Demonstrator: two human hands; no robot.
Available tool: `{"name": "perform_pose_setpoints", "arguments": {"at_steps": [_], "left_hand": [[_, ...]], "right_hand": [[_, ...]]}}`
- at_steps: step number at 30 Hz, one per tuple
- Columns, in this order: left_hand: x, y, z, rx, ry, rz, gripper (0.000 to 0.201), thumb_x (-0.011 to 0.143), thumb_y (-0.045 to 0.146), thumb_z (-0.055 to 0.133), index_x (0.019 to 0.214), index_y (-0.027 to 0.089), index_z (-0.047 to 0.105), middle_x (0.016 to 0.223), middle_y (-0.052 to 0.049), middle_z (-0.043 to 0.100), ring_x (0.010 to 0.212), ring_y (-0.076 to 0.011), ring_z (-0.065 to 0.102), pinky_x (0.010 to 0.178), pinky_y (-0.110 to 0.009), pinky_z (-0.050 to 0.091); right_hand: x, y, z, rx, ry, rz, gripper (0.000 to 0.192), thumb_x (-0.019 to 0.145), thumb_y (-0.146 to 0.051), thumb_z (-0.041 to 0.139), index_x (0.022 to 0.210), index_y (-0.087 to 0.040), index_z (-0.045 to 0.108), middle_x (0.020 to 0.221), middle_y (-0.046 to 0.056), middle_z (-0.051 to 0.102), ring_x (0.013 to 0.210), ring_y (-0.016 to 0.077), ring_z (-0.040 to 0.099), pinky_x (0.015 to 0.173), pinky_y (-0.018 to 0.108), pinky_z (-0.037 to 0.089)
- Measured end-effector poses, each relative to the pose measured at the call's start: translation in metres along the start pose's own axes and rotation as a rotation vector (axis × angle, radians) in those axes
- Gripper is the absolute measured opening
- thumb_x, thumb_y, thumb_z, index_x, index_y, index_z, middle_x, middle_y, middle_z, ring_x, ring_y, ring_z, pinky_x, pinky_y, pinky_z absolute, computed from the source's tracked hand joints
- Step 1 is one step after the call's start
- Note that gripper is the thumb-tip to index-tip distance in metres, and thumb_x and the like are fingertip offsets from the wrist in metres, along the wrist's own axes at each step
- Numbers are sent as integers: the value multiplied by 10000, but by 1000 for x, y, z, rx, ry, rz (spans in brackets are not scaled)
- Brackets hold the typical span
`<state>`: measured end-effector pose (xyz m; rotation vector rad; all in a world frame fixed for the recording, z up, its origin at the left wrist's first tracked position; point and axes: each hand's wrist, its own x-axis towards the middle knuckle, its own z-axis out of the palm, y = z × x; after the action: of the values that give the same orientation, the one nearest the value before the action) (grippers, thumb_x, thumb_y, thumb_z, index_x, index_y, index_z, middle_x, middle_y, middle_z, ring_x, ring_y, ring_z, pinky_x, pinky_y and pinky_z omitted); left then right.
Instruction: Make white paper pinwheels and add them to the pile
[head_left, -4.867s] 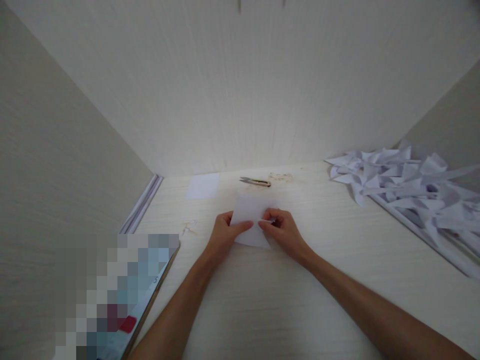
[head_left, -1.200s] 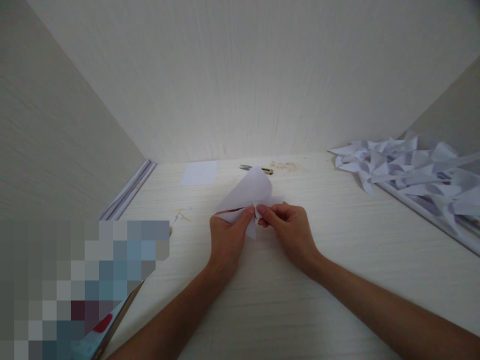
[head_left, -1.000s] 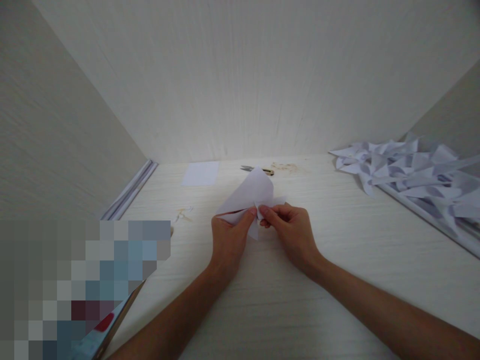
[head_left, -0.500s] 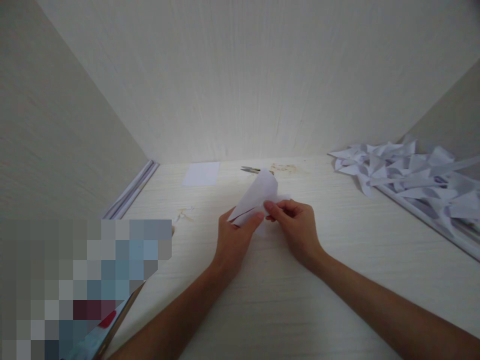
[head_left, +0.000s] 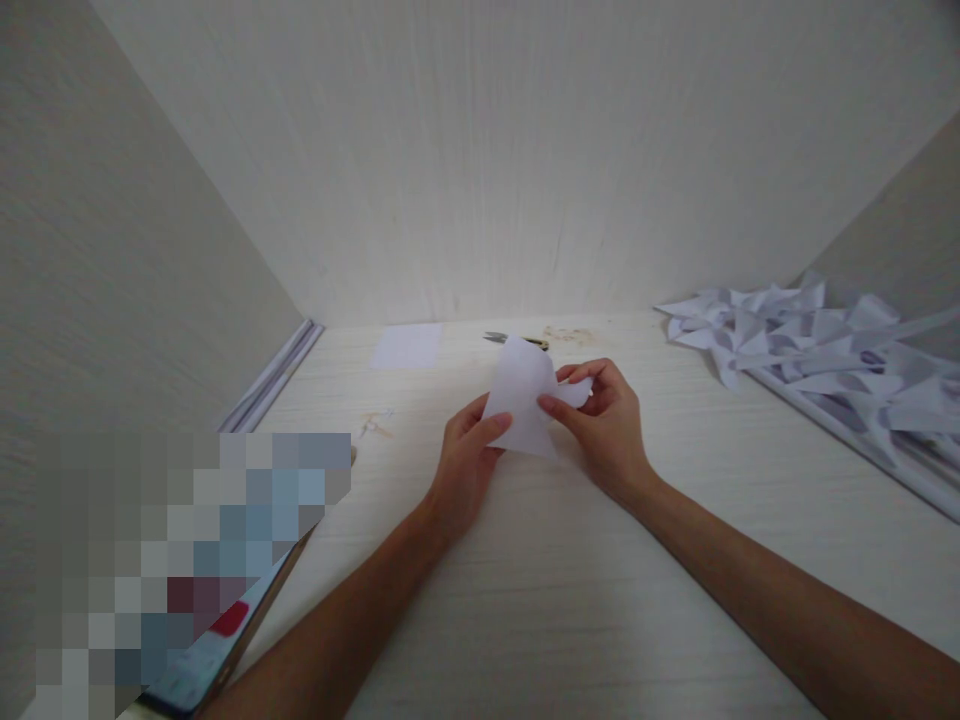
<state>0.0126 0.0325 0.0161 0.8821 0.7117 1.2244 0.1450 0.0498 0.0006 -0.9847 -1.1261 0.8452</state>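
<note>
A partly folded white paper sheet (head_left: 520, 400) is held up just above the pale wooden desk (head_left: 525, 580), near its middle. My left hand (head_left: 465, 465) pinches the paper's left edge between thumb and fingers. My right hand (head_left: 607, 425) grips its right side, with the fingers curled behind a folded flap. The paper's lower part is hidden by my fingers.
Small thread snips (head_left: 516, 340) lie by the back wall, just behind the paper. A small white paper square (head_left: 406, 346) lies to their left. A heap of folded white paper shapes (head_left: 817, 345) fills the right side. A blurred flat object (head_left: 202, 560) sits front left. Panels enclose the desk.
The sheet lay flat on the desk under both hands; it has since been lifted and folded. In the last second it has turned more upright, and my right hand has shifted right and back.
</note>
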Motion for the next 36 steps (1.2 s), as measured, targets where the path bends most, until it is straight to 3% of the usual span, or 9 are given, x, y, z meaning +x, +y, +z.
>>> {"name": "perform_pose_setpoints", "arguments": {"at_steps": [7, 13, 16, 20, 23, 26, 29, 32, 36], "left_hand": [[2, -1, -2, 87, 16, -85, 340, 604, 282, 596, 919, 158, 571, 752, -65, 662, 672, -196, 614, 602, -304, 465], [2, -1, -2, 448, 207, 2, 410, 515, 161, 658, 897, 162, 509, 584, 31, 572, 508, -110, 529, 473, -211, 409], [1, 1, -1, 564, 228, 28, 378, 524, 125, 634, 883, 163, 521, 512, 57, 517, 455, -88, 470, 421, -186, 358], [3, 0, -2, 582, 248, 45, 340, 518, 114, 637, 843, 162, 549, 552, 42, 540, 480, -92, 483, 451, -200, 383], [6, -4, -6, 543, 330, 95, 354, 500, 140, 668, 839, 159, 565, 678, 8, 585, 588, -116, 538, 539, -233, 439], [11, -8, -12, 429, 452, 143, 357, 508, 181, 686, 846, 154, 575, 767, -25, 605, 691, -144, 566, 629, -272, 469], [15, -8, -15, 266, 562, 141, 386, 512, 196, 697, 872, 149, 567, 809, -44, 611, 724, -153, 579, 666, -293, 478], [16, -7, -15, 174, 619, 135, 405, 511, 200, 701, 888, 148, 560, 843, -52, 617, 743, -157, 589, 680, -298, 481], [16, -6, -14, 150, 600, 154, 404, 518, 210, 696, 890, 139, 558, 827, -50, 621, 746, -167, 596, 677, -306, 485]], "right_hand": [[11, -4, -10, -68, -138, -24, 377, 514, -108, 693, 801, -214, 474, 841, -14, 556, 590, 96, 522, 522, 238, 433], [11, -12, -13, -151, -396, 22, 549, 535, -123, 681, 1038, -241, 497, 944, 21, 604, 611, 107, 577, 537, 243, 469], [11, -13, -15, -137, -472, 50, 607, 540, -128, 681, 1106, -254, 502, 1000, 37, 606, 633, 115, 596, 540, 245, 478], [11, -9, -13, -107, -436, 74, 652, 535, -130, 694, 1139, -272, 494, 1059, 49, 582, 656, 124, 593, 567, 268, 495], [9, -5, -9, -50, -314, 31, 660, 508, -152, 730, 1115, -296, 512, 1184, 47, 518, 859, 165, 586, 726, 308, 494], [6, -1, -5, 15, -155, 13, 493, 587, -202, 694, 1048, -312, 559, 1246, 16, 481, 1075, 188, 498, 883, 349, 424], [-1, 2, -2, 118, -75, 73, 285, 643, -165, 621, 902, -283, 634, 1239, 12, 492, 1118, 187, 471, 927, 373, 385], [-10, 1, 4, 142, -169, 184, 253, 579, -101, 640, 782, -250, 669, 1186, 29, 532, 1025, 188, 538, 847, 351, 446], [-18, -5, 12, 79, -366, 260, 171, 532, -110, 675, 675, -204, 682, 815, 18, 656, 743, 152, 616, 700, 309, 504]]}}
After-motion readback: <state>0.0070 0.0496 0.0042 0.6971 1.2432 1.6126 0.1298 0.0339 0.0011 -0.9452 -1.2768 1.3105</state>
